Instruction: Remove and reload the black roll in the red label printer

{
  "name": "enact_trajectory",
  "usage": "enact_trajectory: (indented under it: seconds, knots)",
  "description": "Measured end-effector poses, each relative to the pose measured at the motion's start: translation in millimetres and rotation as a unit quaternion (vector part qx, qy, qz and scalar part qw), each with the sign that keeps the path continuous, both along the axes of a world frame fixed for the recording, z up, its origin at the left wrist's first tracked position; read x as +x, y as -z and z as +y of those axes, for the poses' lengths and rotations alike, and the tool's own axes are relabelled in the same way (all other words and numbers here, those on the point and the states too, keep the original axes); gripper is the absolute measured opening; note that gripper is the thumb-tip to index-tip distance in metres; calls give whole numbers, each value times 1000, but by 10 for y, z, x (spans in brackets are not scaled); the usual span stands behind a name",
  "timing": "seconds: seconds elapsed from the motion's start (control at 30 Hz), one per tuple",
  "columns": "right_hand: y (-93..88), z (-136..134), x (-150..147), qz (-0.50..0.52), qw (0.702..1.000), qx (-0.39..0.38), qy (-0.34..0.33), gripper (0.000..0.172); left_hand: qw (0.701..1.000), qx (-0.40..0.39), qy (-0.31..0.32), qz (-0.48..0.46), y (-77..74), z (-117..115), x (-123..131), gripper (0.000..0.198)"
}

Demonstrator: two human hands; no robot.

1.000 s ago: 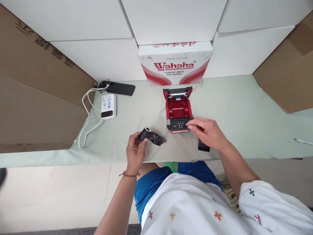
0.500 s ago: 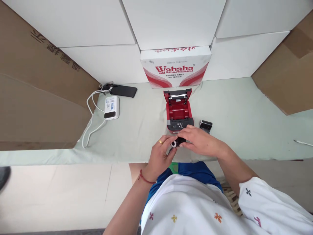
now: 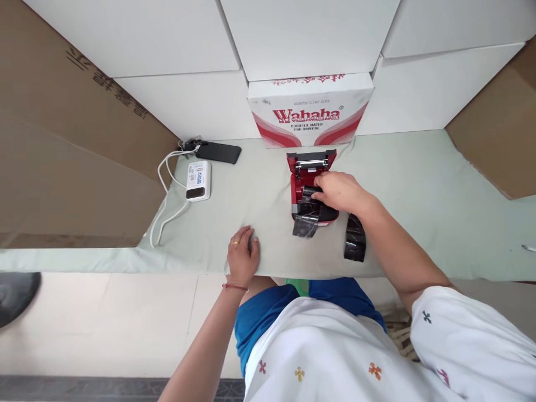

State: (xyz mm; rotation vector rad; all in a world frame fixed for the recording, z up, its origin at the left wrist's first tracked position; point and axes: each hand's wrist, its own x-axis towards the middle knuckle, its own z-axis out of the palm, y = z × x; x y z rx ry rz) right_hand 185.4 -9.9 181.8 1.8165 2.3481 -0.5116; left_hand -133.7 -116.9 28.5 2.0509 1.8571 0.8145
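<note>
My right hand [image 3: 337, 191] reaches into a small red and black printer [image 3: 293, 190] whose lid stands open. Its thumb and fingers grip a glossy black paper roll [image 3: 309, 196] at the printer's bay. The roll's loose end hangs over the front panel, hiding much of it. My left hand [image 3: 243, 255] lies on the cloth near the table's front edge, palm down and holding nothing, left of the printer. Beneath my right forearm, a second glossy black strip [image 3: 355, 240] lies on the table, its upper part covered by the arm.
A Wahaha water carton [image 3: 312, 111] stands behind the printer. To the left are a white power bank [image 3: 199, 178] with white cables [image 3: 161, 195] and a black phone [image 3: 220, 152]. Brown cardboard panels [image 3: 79, 139] flank the table, with white boxes [image 3: 180, 106] at the back.
The black paper roll has gone from between both hands into the printer's bay in my right hand, its end unrolled. My left hand has let go and moved left onto the table.
</note>
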Motion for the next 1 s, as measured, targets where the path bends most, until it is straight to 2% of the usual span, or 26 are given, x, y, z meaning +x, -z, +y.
enact_trajectory:
  seconds: [0.1, 0.23, 0.37, 0.43, 0.5, 0.6, 0.67, 0.77, 0.8, 0.87, 0.93, 1.0]
  knots:
    - [39, 45, -113, -29, 999, -17, 2, 19, 998, 14, -5, 55, 116, -10, -17, 31]
    - [97, 96, -173, -58, 997, -53, 10, 28, 997, 33, -12, 72, 121, -60, 34, 29]
    - [166, 144, -132, -36, 998, -44, 5, 32, 996, 51, -10, 72, 124, -78, 29, 29]
    - [193, 123, -76, 26, 999, -32, 1, 34, 996, 46, -11, 74, 127, -77, 24, 30]
    - [216, 44, -2, 142, 990, -6, -9, 36, 996, 37, -15, 74, 127, -77, 24, 30]
    - [257, -185, 122, 330, 943, 23, -37, 40, 997, 31, -16, 72, 123, -79, 26, 31]
    - [279, -369, 192, 388, 920, 19, -49, 40, 997, 28, -14, 73, 122, -81, 24, 31]
    - [253, -556, 245, 413, 910, 11, -46, 37, 997, 27, -12, 74, 124, -87, 20, 31]
    - [222, -571, 247, 415, 909, 30, -35, 36, 997, 26, -12, 74, 125, -89, 19, 31]
    - [141, -514, 230, 397, 910, 118, 3, 37, 997, 26, -15, 74, 127, -92, 18, 31]
    - [70, -361, 195, 330, 914, 230, 52, 40, 997, 28, -15, 70, 129, -94, 19, 31]
    - [44, -167, 152, 237, 923, 294, 78, 45, 997, 29, -11, 65, 131, -93, 20, 31]
